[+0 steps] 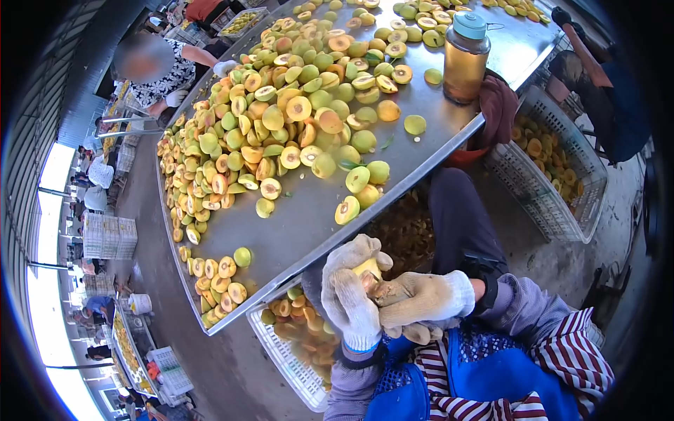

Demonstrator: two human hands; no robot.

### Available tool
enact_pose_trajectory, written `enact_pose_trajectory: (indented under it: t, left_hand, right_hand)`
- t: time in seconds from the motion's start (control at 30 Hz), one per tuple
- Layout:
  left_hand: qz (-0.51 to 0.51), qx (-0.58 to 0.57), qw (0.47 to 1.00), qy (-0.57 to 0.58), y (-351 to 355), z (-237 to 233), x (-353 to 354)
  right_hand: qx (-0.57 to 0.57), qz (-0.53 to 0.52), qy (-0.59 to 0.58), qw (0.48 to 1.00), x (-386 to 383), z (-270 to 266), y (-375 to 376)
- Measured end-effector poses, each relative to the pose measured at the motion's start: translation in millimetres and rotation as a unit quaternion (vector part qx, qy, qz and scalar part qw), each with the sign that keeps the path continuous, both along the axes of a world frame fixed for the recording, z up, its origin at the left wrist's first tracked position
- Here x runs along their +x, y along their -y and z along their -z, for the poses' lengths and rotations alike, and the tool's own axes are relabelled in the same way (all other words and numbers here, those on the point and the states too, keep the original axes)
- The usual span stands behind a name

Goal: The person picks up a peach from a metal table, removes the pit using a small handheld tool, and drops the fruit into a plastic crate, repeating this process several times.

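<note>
My left hand (349,295), in a white knit glove, is closed around a yellow peach (368,269), whose cut side with brown pit area partly shows. My right hand (428,300), in a stained glove, presses closed fingers against the same fruit. Anything held in the right fingers is hidden. Both hands are over my lap, just off the near edge of the metal table (309,224). On that table lies a large heap of halved and whole peaches (281,119), several showing their pits.
A jar (466,59) with a blue lid and amber liquid stands near the table edge, beside a maroon cloth (497,112). Crates of fruit sit on the floor: one white crate (281,358) below left, one grey crate (554,203) at right. Another person (165,74) works across the table.
</note>
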State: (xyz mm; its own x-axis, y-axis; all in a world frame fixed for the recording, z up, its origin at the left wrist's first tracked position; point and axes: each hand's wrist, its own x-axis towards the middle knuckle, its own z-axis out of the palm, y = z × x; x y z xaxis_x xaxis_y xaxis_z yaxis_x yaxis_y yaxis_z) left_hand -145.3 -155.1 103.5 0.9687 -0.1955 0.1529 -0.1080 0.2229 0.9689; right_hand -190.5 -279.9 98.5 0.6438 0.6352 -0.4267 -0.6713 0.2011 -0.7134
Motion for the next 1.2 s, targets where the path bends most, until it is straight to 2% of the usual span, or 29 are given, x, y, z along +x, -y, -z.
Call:
enact_pose_trajectory:
  t: [0.07, 0.1, 0.17, 0.2, 0.23, 0.27, 0.3, 0.33, 0.4, 0.47, 0.5, 0.53, 0.57, 0.67, 0.7, 0.73, 0.77, 0.8, 0.83, 0.87, 0.9, 0.97, 1.0, 1.03, 1.07, 1.13, 1.2]
  left_hand:
    - [0.003, -0.004, 0.999, 0.049, 3, 4, 3]
    - [0.039, -0.013, 0.999, 0.004, 1, 2, 5]
    - [0.112, -0.028, 0.99, -0.086, -8, -2, 10]
    - [0.109, -0.019, 0.994, -0.008, -8, 1, 10]
    - [0.105, -0.009, 0.992, 0.07, -8, 6, 11]
    - [0.102, 0.0, 0.984, 0.147, -7, 11, 11]
    - [0.085, -0.02, 0.985, 0.148, -4, 14, 7]
    - [0.117, -0.042, 0.987, 0.105, -5, 11, 7]
    - [0.176, -0.085, 0.981, 0.019, -5, 0, 8]
    - [0.163, -0.155, 0.971, -0.075, 0, 4, 8]
    - [0.147, -0.169, 0.967, -0.124, 5, -1, 7]
    - [0.128, -0.181, 0.959, -0.174, 6, -3, 5]
    - [0.195, -0.253, 0.915, -0.246, -5, 5, 13]
    - [0.218, -0.411, 0.771, -0.435, -13, 19, 25]
    - [0.089, -0.215, 0.893, -0.384, -14, 11, 21]
    - [0.005, -0.266, 0.914, -0.305, -12, 13, 20]
    - [-0.022, -0.138, 0.953, -0.268, -32, 16, 23]
    - [-0.048, -0.006, 0.973, -0.225, -67, 22, 27]
    - [-0.082, 0.206, 0.966, -0.132, -105, 42, 37]
    - [-0.111, 0.408, 0.906, -0.032, -128, 57, 46]
    - [-0.117, 0.472, 0.874, 0.006, -128, 56, 46]
    - [-0.128, 0.587, 0.795, 0.086, -121, 53, 51]
    - [-0.113, 0.448, 0.883, 0.079, -106, 60, 55]
    - [-0.089, 0.472, 0.875, 0.057, -90, 62, 62]
    - [-0.063, 0.495, 0.866, 0.035, -72, 62, 72]
    - [-0.033, 0.604, 0.797, 0.008, -33, 74, 102]
    - [0.043, 0.717, 0.696, 0.003, -7, 89, 129]
  right_hand:
    - [0.03, -0.006, -0.04, 0.999, 1, 1, 5]
    - [0.044, -0.011, -0.059, 0.997, 1, 1, 8]
    - [0.16, 0.003, -0.123, 0.979, -3, 6, 10]
    - [0.217, 0.01, -0.153, 0.964, -4, 10, 11]
    - [0.223, -0.03, -0.134, 0.965, -5, 16, 15]
    - [0.237, -0.017, -0.123, 0.963, -8, 27, 13]
    - [0.251, -0.002, -0.113, 0.961, -14, 40, 6]
    - [0.264, 0.011, -0.102, 0.959, -14, 37, 2]
    - [0.29, 0.043, -0.155, 0.943, -13, 25, 7]
    - [0.287, 0.099, -0.172, 0.937, -17, 30, -2]
    - [0.365, 0.009, -0.13, 0.922, -12, 47, 3]
    - [0.378, -0.018, -0.143, 0.914, -14, 68, 1]
    - [0.391, -0.046, -0.155, 0.906, -17, 90, -3]
    - [0.323, -0.055, -0.106, 0.939, -8, 42, 6]
    - [0.336, -0.081, -0.098, 0.933, -6, 43, 6]
    - [0.349, -0.106, -0.089, 0.927, -4, 44, 7]
    - [0.354, -0.082, -0.123, 0.924, -3, 45, 14]
    - [0.289, -0.07, -0.123, 0.947, -1, 42, 22]
    - [0.222, -0.056, -0.121, 0.966, 1, 37, 29]
    - [0.156, -0.042, -0.12, 0.979, 1, 35, 34]
    - [0.201, -0.012, -0.163, 0.966, 0, 43, 33]
    - [0.067, -0.019, -0.104, 0.992, 4, 35, 27]
    - [0.0, -0.022, -0.076, 0.997, 6, 29, 23]
    - [-0.054, -0.038, -0.059, 0.996, 6, 30, 16]
    - [-0.056, -0.03, -0.044, 0.997, 6, 29, 15]
    - [-0.061, -0.011, -0.013, 0.998, 6, 27, 15]
    - [-0.079, 0.012, -0.027, 0.996, 6, 26, 21]
